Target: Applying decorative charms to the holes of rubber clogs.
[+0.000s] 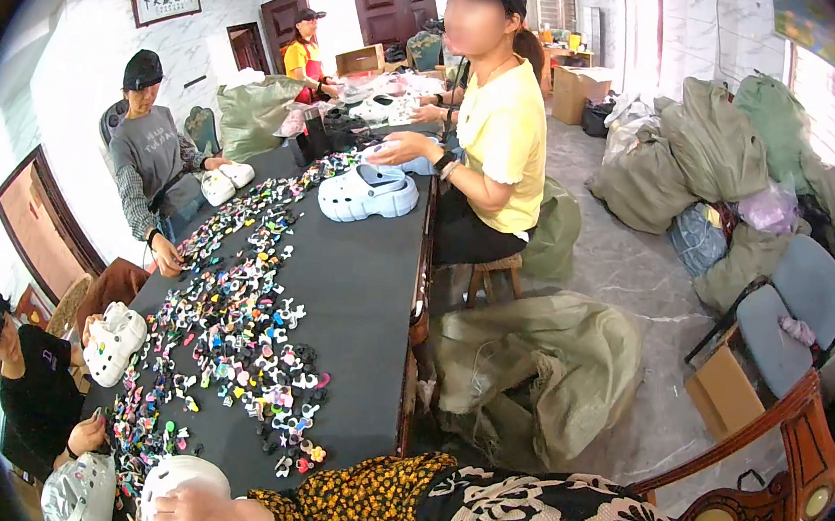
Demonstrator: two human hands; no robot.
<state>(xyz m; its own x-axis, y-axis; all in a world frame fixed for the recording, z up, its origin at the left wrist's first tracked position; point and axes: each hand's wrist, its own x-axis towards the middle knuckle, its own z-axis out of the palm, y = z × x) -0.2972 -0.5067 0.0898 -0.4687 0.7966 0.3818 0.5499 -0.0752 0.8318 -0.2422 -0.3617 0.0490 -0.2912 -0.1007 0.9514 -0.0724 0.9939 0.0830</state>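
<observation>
At the lower edge, my right hand (202,518) is closed round a white clog (177,479), its fingers over the shoe's near side. That arm, in a yellow-flowered sleeve, reaches in from the right. My left hand does not show. Just beyond the clog, many small colourful shoe charms (249,335) lie scattered along the dark tabletop (353,305). A pale clog with holes (82,491), partly cut off, is left of my hand. Across the table, a person in black (40,375) holds a white clog with charms (114,344).
Farther up, a person in grey (152,150) handles white shoes, and a person in yellow (502,118) sits beside light-blue clogs (369,194). An open green sack (537,373) lies on the floor right of the table. Stuffed sacks (710,148), chairs (785,306) and a carved wooden chairback (778,486) stand rightward.
</observation>
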